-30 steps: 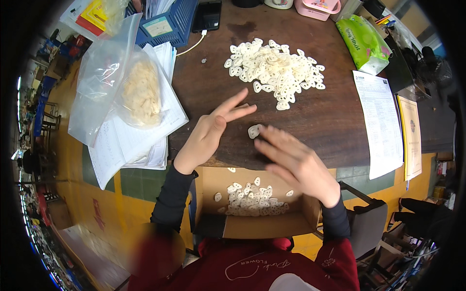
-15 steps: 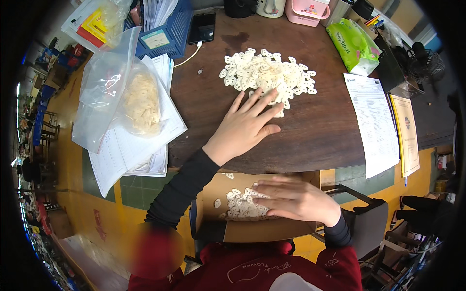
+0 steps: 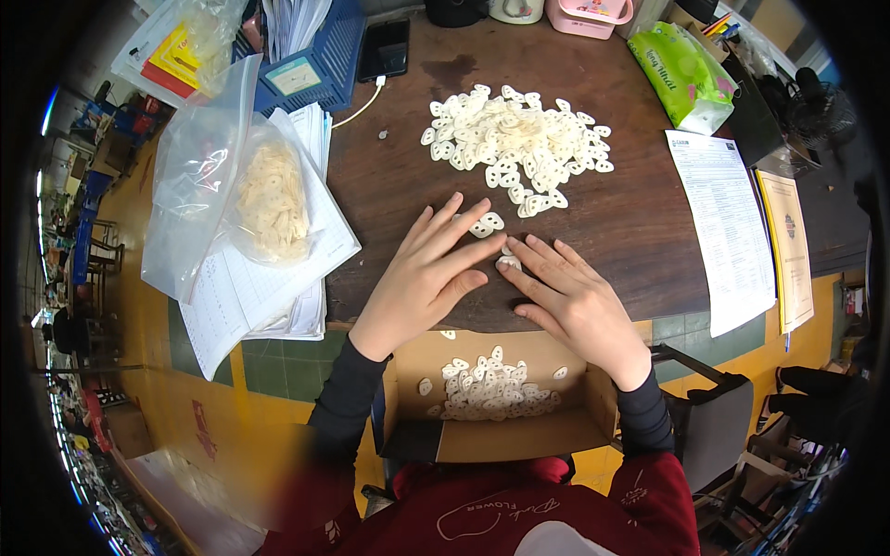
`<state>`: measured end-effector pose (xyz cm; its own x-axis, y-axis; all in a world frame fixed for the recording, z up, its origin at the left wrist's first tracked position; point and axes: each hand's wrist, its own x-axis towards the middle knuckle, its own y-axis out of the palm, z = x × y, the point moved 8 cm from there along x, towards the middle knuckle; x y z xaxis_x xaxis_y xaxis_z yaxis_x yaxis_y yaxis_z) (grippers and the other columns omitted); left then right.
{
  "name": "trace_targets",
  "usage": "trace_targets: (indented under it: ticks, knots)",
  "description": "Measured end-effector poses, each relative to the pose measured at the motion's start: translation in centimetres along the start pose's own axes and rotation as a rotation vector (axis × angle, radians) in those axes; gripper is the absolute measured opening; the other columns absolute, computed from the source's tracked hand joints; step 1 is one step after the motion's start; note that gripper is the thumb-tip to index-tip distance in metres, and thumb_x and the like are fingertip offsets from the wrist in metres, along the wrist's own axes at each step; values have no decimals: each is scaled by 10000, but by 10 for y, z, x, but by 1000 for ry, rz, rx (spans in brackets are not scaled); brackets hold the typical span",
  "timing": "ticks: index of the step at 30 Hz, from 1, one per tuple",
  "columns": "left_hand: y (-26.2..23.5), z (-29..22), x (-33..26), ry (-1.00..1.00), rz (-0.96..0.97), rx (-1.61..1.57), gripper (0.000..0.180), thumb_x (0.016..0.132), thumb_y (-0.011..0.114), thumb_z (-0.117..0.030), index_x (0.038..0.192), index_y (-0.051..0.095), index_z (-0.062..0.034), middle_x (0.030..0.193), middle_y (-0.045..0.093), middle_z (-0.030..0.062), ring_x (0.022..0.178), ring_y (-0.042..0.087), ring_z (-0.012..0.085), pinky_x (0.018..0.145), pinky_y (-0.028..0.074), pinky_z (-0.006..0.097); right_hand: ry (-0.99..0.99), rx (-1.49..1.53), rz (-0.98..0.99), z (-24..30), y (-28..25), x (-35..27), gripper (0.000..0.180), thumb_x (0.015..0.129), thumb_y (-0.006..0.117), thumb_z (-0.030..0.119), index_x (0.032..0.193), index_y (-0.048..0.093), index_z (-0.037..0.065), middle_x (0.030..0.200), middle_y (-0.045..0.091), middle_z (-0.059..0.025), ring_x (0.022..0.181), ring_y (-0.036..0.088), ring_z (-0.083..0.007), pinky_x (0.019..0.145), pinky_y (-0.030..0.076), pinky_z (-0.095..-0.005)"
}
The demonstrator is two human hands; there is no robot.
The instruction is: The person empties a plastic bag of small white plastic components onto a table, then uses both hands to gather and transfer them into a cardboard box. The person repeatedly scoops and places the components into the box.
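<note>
Cream-coloured small plastic pieces (image 3: 512, 148) lie heaped on the dark wooden table (image 3: 399, 176), upper centre of the head view. Left hand (image 3: 426, 278) and right hand (image 3: 570, 301) lie flat at frame centre, fingers spread, holding nothing, fingertips touching a few stray pieces (image 3: 489, 225). Below them, an open cardboard box (image 3: 482, 435) contains more pieces. Clear plastic bag (image 3: 232, 185) sits at left.
</note>
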<state>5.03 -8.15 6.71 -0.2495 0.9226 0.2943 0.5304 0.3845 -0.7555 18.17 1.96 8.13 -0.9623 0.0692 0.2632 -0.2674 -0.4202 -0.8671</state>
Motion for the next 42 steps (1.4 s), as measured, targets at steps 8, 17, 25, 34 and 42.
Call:
trace_targets:
  ticks: [8, 17, 25, 34, 42]
  knots:
    - [8, -10, -4, 67, 61, 109, 400, 895, 743, -261, 1295, 759, -238, 1605, 509, 31, 1543, 360, 357, 1259, 249, 597, -22, 3, 25, -5, -11, -20, 405, 871, 771, 181, 1266, 737, 98, 1446, 625, -125, 1370, 578, -317, 1176, 446, -485]
    - [6, -16, -5, 134, 40, 165, 388, 940, 706, -400, 1271, 759, -205, 1580, 521, 42, 1526, 380, 321, 1244, 288, 577, 58, 26, -24, 0, -9, -19, 475, 849, 786, 138, 1316, 715, 83, 1433, 639, -149, 1347, 598, -339, 1161, 461, -501]
    - [0, -7, -7, 38, -67, 269, 354, 957, 692, -396, 1246, 779, -210, 1574, 532, 54, 1519, 391, 347, 1244, 178, 677, -35, 152, 142, 23, 4, -39, 503, 856, 796, 196, 1344, 711, 107, 1460, 641, -95, 1377, 588, -285, 1177, 454, -482]
    - [0, -14, -13, 126, -27, 206, 367, 972, 705, -342, 1309, 739, -199, 1363, 712, -26, 1474, 488, 253, 1220, 93, 758, -139, 237, 26, 21, -5, -15, 492, 886, 773, 205, 1353, 693, 71, 1468, 631, -121, 1401, 567, -304, 1192, 428, -500]
    - [-14, 14, -6, -150, -205, 74, 488, 1092, 535, -331, 1524, 534, -105, 1491, 615, 98, 1454, 500, 342, 1269, 200, 567, -181, 190, 216, 30, 20, -2, 580, 942, 713, 307, 1459, 605, 67, 1572, 530, -131, 1462, 499, -291, 1232, 372, -486]
